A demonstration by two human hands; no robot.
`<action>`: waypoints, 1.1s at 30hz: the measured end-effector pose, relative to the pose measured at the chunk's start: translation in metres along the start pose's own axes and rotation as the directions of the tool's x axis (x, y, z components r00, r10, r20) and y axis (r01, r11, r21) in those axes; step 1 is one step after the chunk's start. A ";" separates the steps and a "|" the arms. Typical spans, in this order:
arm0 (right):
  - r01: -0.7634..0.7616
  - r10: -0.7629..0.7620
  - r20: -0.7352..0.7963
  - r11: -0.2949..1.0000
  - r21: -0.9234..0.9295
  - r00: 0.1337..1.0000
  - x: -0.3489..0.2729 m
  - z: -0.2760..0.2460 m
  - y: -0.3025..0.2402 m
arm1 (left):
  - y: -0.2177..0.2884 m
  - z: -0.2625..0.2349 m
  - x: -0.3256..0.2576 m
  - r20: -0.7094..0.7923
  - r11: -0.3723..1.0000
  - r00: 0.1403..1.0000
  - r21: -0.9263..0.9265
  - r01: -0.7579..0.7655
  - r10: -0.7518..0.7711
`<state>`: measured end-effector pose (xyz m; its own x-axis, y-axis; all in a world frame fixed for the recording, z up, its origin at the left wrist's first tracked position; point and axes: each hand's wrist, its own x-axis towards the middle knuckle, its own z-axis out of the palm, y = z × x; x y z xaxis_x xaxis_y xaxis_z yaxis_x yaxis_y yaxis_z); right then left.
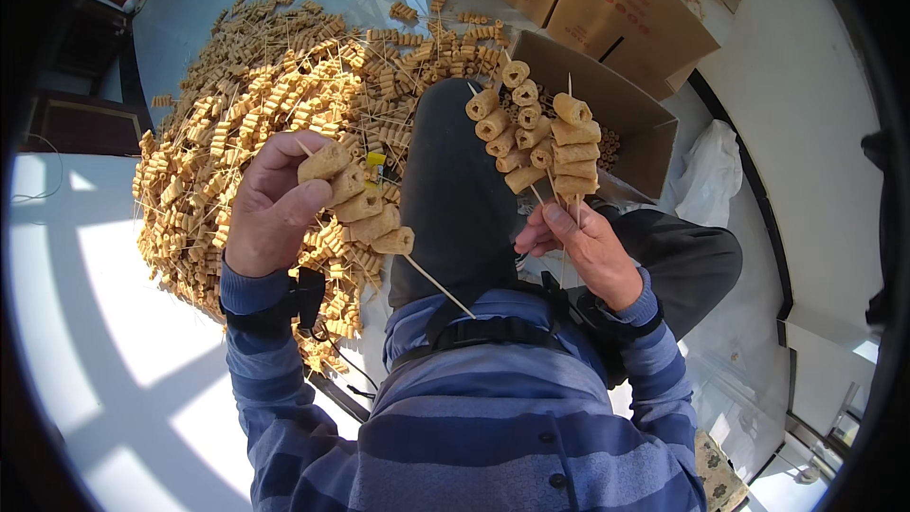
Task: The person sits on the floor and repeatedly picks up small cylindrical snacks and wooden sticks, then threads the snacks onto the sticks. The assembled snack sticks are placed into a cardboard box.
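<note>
Between the thumb and fingers of my left hand [277,206] is one wooden skewer threaded with several golden-brown rolled pieces [358,204]; its bare stick slants down toward my waist. My right hand [590,248] pinches the bare lower sticks of several more skewers, whose rolls [574,147] fan upward above my knee. The two hands are apart, one on each side of my raised leg. A big heap of the same skewers [204,166] lies on the floor beyond and below my left hand.
An open cardboard box [649,156] with more skewers inside stands behind my right hand. Flat-sided cartons [616,19] are at the far right. A white plastic bag [711,175] lies beside the box. My dark-trousered leg [445,190] rises between both hands.
</note>
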<state>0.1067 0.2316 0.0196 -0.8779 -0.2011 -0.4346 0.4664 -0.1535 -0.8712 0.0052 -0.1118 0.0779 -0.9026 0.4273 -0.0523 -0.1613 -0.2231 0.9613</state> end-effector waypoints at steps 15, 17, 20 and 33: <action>-0.072 0.079 -0.055 0.990 0.120 0.995 -0.028 0.022 0.020 | -0.101 0.119 0.030 -0.113 0.871 0.994 -0.489 -0.050 -0.007; -0.126 0.129 -0.030 0.989 0.082 0.991 -0.029 0.019 0.017 | -0.104 0.119 0.028 -0.125 0.905 0.992 -0.421 -0.060 0.007; -0.131 0.129 0.033 0.988 0.077 0.991 -0.031 0.019 0.017 | -0.107 0.121 0.025 -0.180 0.925 0.984 -0.370 -0.087 0.021; -0.187 0.161 0.187 0.974 0.129 0.969 -0.027 0.015 0.020 | -0.090 0.114 0.031 -0.108 0.858 0.991 -0.513 0.018 -0.085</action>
<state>0.1410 0.2198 0.0170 -0.7555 -0.4002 -0.5188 0.6321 -0.2367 -0.7379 0.0377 0.0216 0.0207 -0.9233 0.3477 -0.1628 -0.3594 -0.6336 0.6851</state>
